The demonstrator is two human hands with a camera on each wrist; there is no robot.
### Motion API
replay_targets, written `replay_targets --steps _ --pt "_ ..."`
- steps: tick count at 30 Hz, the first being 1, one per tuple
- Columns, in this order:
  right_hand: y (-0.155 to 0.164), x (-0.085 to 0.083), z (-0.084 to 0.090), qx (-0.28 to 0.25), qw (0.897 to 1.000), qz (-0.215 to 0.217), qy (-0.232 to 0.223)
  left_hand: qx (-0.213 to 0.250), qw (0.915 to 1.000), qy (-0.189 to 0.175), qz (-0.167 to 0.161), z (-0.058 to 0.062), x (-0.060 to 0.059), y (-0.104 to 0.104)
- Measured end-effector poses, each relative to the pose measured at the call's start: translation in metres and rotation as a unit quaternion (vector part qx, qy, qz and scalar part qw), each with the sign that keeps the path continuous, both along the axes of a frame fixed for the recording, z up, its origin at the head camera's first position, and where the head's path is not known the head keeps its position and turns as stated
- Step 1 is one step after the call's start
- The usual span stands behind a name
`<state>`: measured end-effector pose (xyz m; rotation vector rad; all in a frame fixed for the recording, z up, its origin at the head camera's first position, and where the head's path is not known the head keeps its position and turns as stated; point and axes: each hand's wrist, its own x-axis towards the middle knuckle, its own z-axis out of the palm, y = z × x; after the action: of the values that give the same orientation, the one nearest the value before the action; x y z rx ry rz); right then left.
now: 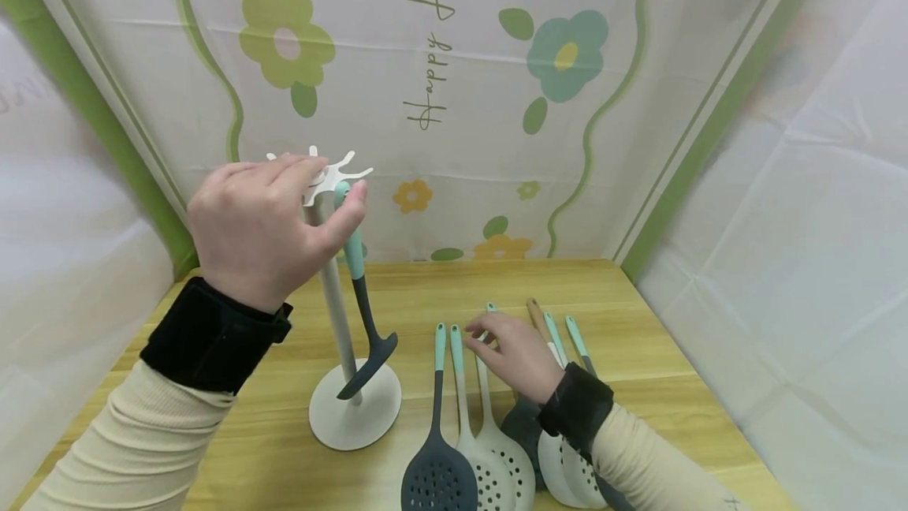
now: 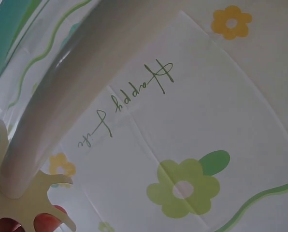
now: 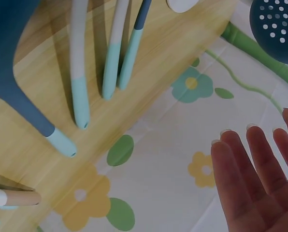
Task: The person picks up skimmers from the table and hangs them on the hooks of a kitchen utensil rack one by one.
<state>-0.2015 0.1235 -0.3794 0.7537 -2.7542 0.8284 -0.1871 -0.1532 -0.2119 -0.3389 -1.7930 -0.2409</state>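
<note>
My left hand [image 1: 262, 219] grips the top of a white utensil stand [image 1: 336, 306], its fingers over the hooks. A skimmer [image 1: 358, 259] with a teal handle hangs there beside my thumb; in the right wrist view its dark head [image 3: 274, 29] shows round holes. The left wrist view catches fingertips [image 2: 47, 222] past the hooks. Above the handles of utensils lying on the table hovers my right hand [image 1: 521, 353], holding nothing; the right wrist view shows its fingers loosely extended. Closest to it are a dark skimmer [image 1: 438, 479] and pale skimmers [image 1: 514, 456].
Under my right wrist lie more utensils, including a dark-headed one [image 1: 525, 424] and one with a brown handle [image 1: 537, 318]. The stand's round base [image 1: 355, 424] sits on the wooden table [image 1: 262, 448]. Printed cloth walls [image 1: 468, 132] enclose the back and sides.
</note>
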Motion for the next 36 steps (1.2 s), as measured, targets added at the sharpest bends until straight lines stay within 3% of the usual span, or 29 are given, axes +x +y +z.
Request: replay_targets --steps 13,29,36 --pt "0.02 -0.004 -0.015 0.016 0.999 -0.037 0.01 0.002 1.0 -0.001 -0.009 0.0 -0.003 0.0" --pt "0.04 -0.003 -0.021 0.011 0.994 -0.089 -0.055 -0.007 1.0 0.005 -0.001 0.001 -0.001 -0.001" --pt "0.049 -0.005 -0.026 0.018 0.993 -0.094 -0.063 -0.01 0.9999 0.006 0.0 0.0 -0.001 0.0"
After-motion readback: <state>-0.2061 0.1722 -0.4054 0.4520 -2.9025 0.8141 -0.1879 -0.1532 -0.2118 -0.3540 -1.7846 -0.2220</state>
